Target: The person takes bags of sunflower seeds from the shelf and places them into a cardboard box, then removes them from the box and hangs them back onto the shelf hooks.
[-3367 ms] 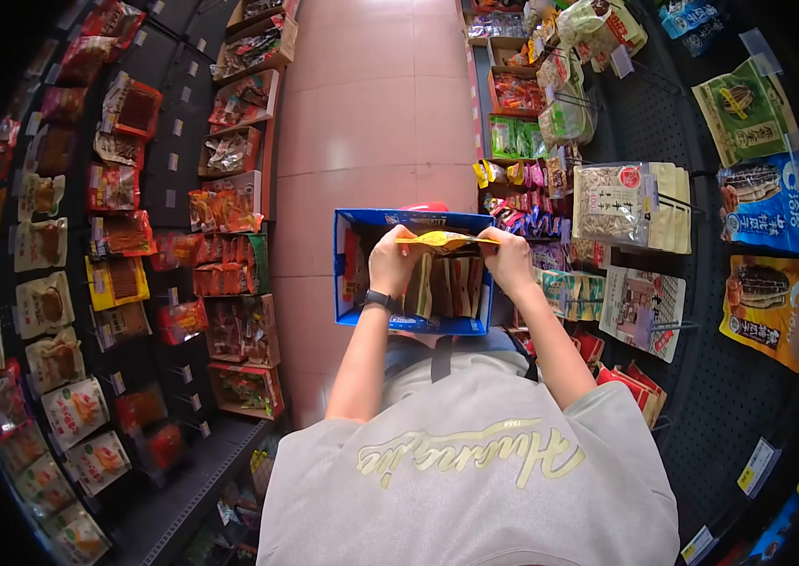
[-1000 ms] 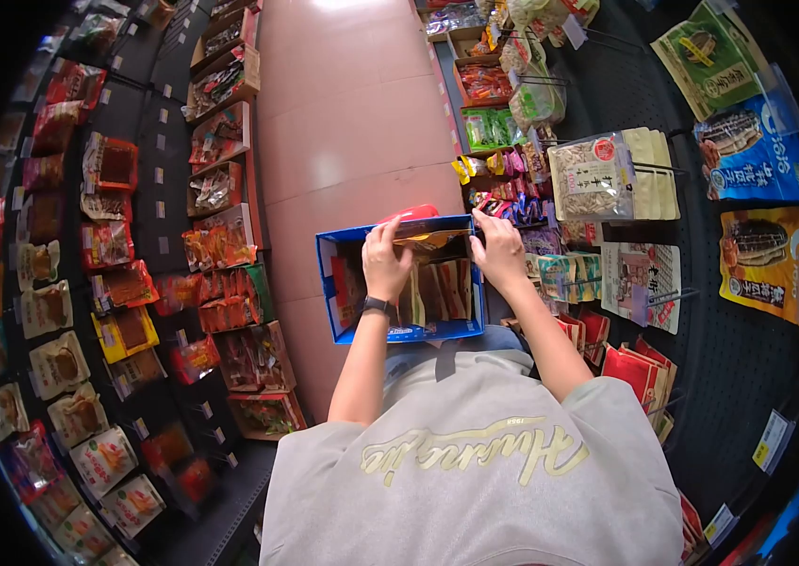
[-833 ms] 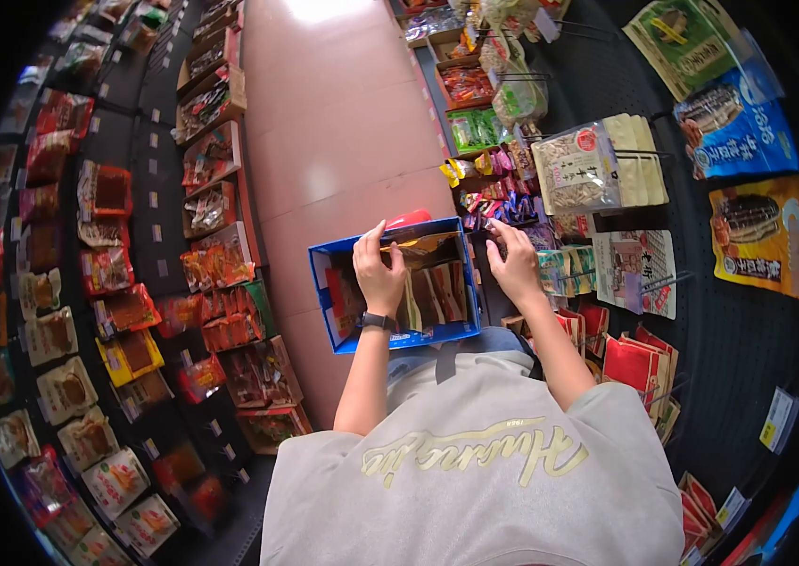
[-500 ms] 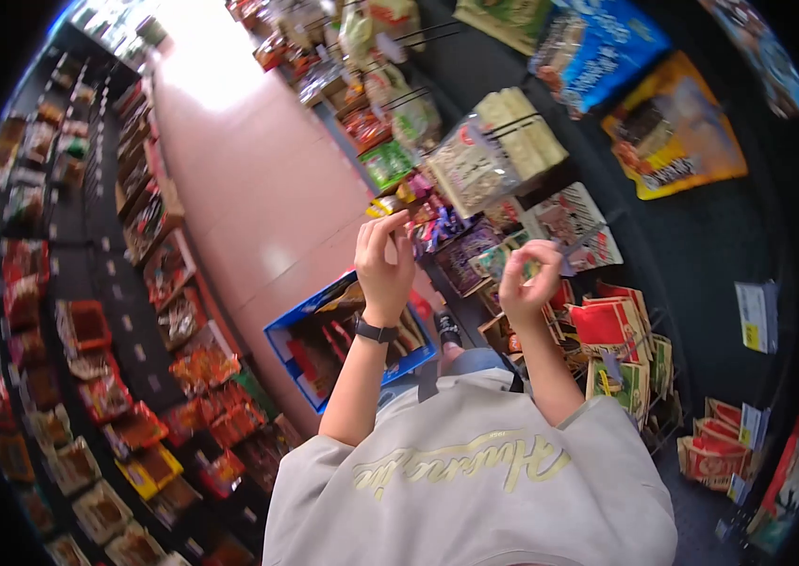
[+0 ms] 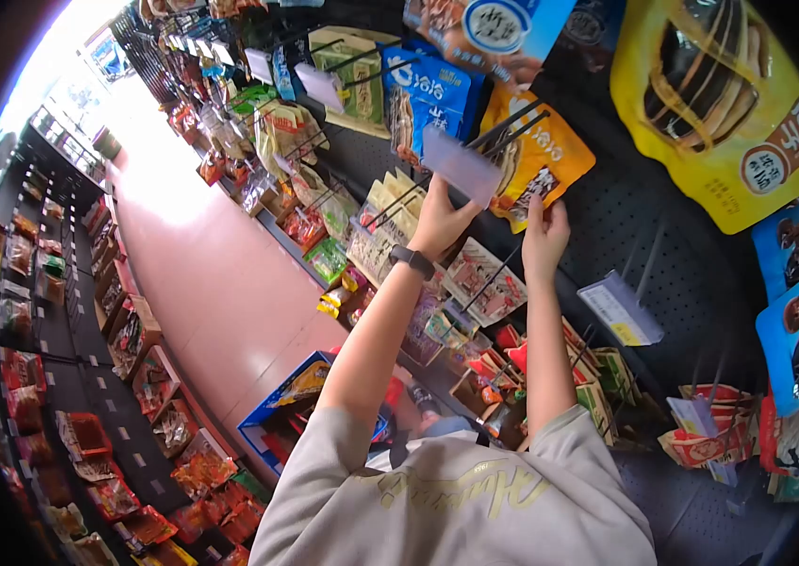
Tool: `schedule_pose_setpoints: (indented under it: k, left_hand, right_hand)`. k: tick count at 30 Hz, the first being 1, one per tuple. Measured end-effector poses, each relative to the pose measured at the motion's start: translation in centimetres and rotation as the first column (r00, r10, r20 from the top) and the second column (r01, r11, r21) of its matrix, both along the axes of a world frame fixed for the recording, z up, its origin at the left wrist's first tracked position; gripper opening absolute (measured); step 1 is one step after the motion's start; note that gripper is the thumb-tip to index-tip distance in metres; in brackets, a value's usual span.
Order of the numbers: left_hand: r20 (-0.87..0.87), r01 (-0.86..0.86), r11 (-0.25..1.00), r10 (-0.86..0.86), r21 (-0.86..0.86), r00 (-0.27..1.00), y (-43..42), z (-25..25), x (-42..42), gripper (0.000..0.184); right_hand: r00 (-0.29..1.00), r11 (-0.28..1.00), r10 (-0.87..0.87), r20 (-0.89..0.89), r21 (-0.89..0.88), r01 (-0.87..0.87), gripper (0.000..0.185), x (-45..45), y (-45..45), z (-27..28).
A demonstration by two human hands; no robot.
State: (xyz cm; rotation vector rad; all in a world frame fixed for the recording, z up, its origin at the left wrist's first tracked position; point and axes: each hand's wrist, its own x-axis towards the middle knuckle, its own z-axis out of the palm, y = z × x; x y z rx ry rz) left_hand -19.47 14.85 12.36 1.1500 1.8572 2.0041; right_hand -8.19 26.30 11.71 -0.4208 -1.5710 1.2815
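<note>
An orange bag of sunflower seeds [image 5: 560,156] hangs from a metal hook on the dark pegboard. My right hand [image 5: 546,241] is at its lower right corner, with the thumb on the front and the fingers closed at the edge. My left hand [image 5: 442,224], with a dark band on the wrist, is raised to the left of the bag's bottom. A pale price tag holder [image 5: 461,168] covers its fingertips, so I cannot see whether they grip anything. Behind the tag hangs a blue snack bag [image 5: 437,90].
A large yellow seed bag [image 5: 715,179] hangs at upper right. Another price tag [image 5: 621,309] juts out on its hook. Below stand red and green packets [image 5: 597,387]. A blue box [image 5: 258,415] sits on the pink floor [image 5: 215,274], with stocked shelves along the left.
Both hands have moved up and forward from in front of my body to the hanging bags. The view has turned toward the rack, bringing the orange bag nearer the middle.
</note>
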Motion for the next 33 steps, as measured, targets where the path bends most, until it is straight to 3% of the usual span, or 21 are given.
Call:
schedule_pose_setpoints:
  k: [4, 9, 12, 17, 18, 22, 26, 29, 33]
  left_hand:
    - [0.096, 0.119, 0.991, -0.114, -0.057, 0.989, 0.8, 0.7, 0.3, 0.081]
    - [0.016, 0.044, 0.997, -0.043, -0.07, 0.999, 1.2, 0.2, 0.3, 0.089]
    - [0.014, 0.071, 0.995, -0.07, -0.07, 0.997, 0.6, 0.5, 0.6, 0.092]
    - [0.155, 0.071, 0.997, -0.067, -0.02, 0.986, -1.6, 1.2, 2.6, 0.093]
    - [0.207, 0.093, 0.996, -0.094, 0.017, 0.974, -2.0, 1.3, 3.0, 0.092]
    - [0.146, 0.013, 0.999, -0.005, -0.05, 0.989, -4.8, 2.0, 4.5, 0.086]
    - [0.045, -0.131, 0.972, 0.143, -0.195, 0.989, -7.4, 2.1, 5.1, 0.082]
    - [0.177, -0.049, 0.997, 0.057, -0.053, 0.983, -8.6, 3.5, 6.1, 0.083]
    - [0.186, -0.083, 0.996, 0.085, -0.021, 0.979, -10.2, 3.2, 6.9, 0.077]
  right_hand:
    - [0.999, 0.999, -0.032, 0.009, 0.017, 0.031, 0.021, -0.3, -0.1, 0.1]
    - [0.979, 0.974, -0.169, 0.111, 0.17, 0.149, 0.019, 1.2, -0.7, 0.0]
    - [0.989, 0.976, -0.148, 0.026, 0.168, 0.142, 0.018, 2.1, -1.7, 1.0]
    - [0.991, 0.968, -0.135, -0.021, 0.211, 0.137, 0.019, 3.3, -2.6, 1.3]
    - [0.996, 0.988, -0.086, 0.036, 0.132, 0.081, 0.021, 3.9, -3.5, 2.0]
    - [0.992, 0.971, -0.097, 0.083, 0.228, 0.076, 0.019, 4.8, -5.2, 3.0]
    - [0.998, 0.991, 0.045, 0.031, 0.122, -0.049, 0.018, 5.0, -7.2, 2.7]
    - [0.997, 0.991, 0.062, 0.052, 0.119, -0.068, 0.017, 5.6, -8.3, 3.4]
    - [0.996, 0.995, 0.084, 0.019, 0.049, -0.085, 0.016, 6.2, -9.7, 3.2]
